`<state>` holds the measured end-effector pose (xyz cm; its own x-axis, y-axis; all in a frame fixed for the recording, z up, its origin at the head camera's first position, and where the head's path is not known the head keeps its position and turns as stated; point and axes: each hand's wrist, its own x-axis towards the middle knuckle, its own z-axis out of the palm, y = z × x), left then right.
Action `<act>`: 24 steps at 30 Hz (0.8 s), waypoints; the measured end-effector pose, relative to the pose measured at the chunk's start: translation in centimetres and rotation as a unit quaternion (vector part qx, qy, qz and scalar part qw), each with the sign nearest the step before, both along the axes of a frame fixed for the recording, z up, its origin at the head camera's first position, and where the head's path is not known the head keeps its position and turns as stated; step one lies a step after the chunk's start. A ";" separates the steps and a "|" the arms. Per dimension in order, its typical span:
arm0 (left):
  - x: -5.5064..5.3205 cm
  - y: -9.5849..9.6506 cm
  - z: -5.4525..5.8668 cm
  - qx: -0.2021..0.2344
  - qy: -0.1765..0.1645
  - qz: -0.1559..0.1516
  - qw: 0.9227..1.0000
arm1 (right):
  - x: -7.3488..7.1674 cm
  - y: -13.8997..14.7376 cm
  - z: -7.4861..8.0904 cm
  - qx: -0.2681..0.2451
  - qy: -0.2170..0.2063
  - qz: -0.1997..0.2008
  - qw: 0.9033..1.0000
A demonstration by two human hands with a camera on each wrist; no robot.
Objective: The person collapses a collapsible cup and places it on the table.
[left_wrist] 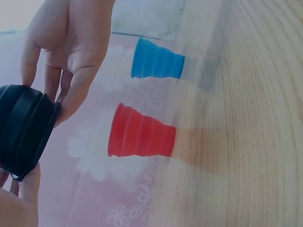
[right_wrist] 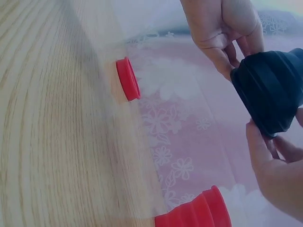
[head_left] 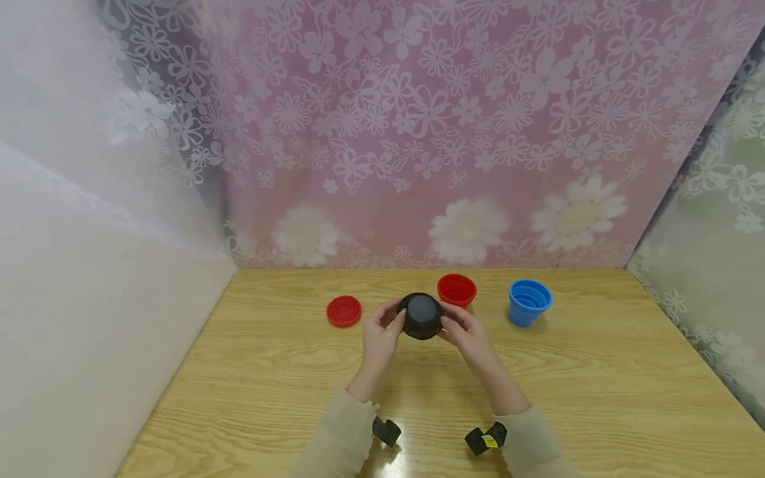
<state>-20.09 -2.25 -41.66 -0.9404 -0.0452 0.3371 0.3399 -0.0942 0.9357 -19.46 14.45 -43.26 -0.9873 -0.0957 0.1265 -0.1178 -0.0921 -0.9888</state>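
Observation:
Both hands hold a black collapsible cup [head_left: 422, 317] up over the table, its grey base facing the head camera. In the left wrist view the wide rim of the black cup [left_wrist: 23, 130] points toward the tabletop, and its ringed wall is extended. My left hand [head_left: 380, 342] grips it at the left side, thumb on the near face. On the opposite side my right hand [head_left: 475, 344] pinches the rim with thumb and fingers. Just behind the right hand stands an extended red collapsible cup [head_left: 457, 289], partly hidden by the fingers.
A blue collapsible cup [head_left: 529, 303] stands extended at the right. To the left lies a red collapsible cup [head_left: 344, 311] pressed flat. The wooden table [head_left: 269, 385] meets a flowered pink curtain [head_left: 382, 133] at the back. Dark wrist cameras are worn at both sleeves.

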 end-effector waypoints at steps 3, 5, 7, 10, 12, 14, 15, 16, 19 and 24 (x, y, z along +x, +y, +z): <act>-0.1 -0.1 -0.1 0.007 -0.015 -0.012 1.000 | 0.0 0.1 -0.2 -0.009 0.017 0.014 1.000; -0.1 -0.1 -0.1 0.005 -0.016 -0.022 1.000 | 0.0 0.1 -0.3 -0.005 0.032 0.015 0.999; -0.1 -0.2 0.0 0.000 -0.009 -0.035 0.999 | 0.0 0.1 -0.4 0.005 0.046 0.008 0.999; 0.0 -0.3 0.2 0.003 0.006 -0.065 0.998 | -0.1 -0.1 -0.4 0.026 0.066 -0.011 0.997; 0.0 -0.4 0.4 0.011 0.013 -0.091 0.996 | -0.1 -0.2 -0.3 0.034 0.071 -0.029 0.997; 0.1 -0.4 0.5 0.017 0.022 -0.115 0.993 | -0.1 -0.3 -0.2 0.041 0.071 -0.046 0.996; 0.2 -0.5 0.5 0.019 0.026 -0.125 0.992 | 0.0 -0.4 -0.2 0.041 0.068 -0.056 0.995; 0.2 -0.5 0.5 0.021 0.032 -0.132 0.990 | 0.0 -0.5 -0.2 0.041 0.065 -0.065 0.995; 0.2 -0.6 0.3 0.016 0.053 -0.143 0.988 | -0.1 -0.8 -0.2 0.045 0.059 -0.093 0.993; 0.1 -0.5 -0.1 0.003 0.070 -0.138 0.988 | -0.2 -1.1 -0.3 0.056 0.064 -0.122 0.989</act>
